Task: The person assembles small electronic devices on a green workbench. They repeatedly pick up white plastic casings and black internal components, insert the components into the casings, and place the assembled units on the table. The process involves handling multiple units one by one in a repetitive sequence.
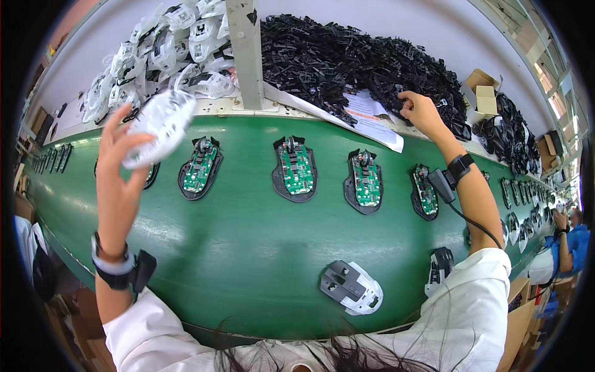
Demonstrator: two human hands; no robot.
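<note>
Raised at the left, my left hand (118, 152) grips a white computer mouse top shell (164, 127), slightly blurred and seemingly wrapped in clear film. My right hand (424, 115) reaches to the near edge of a heap of small black plastic parts (365, 59). Its fingers are pinched together there; what is between them, if anything, is too small to make out. On the green belt below lie black mouse bases with green circuit boards, such as one in the middle (296, 170) and one right of it (365, 183). A grey-and-white mouse shell (352, 287) rests closer to me.
A grey metal post (245, 56) stands between the black heap and a pile of film-wrapped white shells (164, 49). Printed paper (375, 121) lies under the black parts. An open carton (482, 93) sits farther right. Another person (573, 248) works at the far right.
</note>
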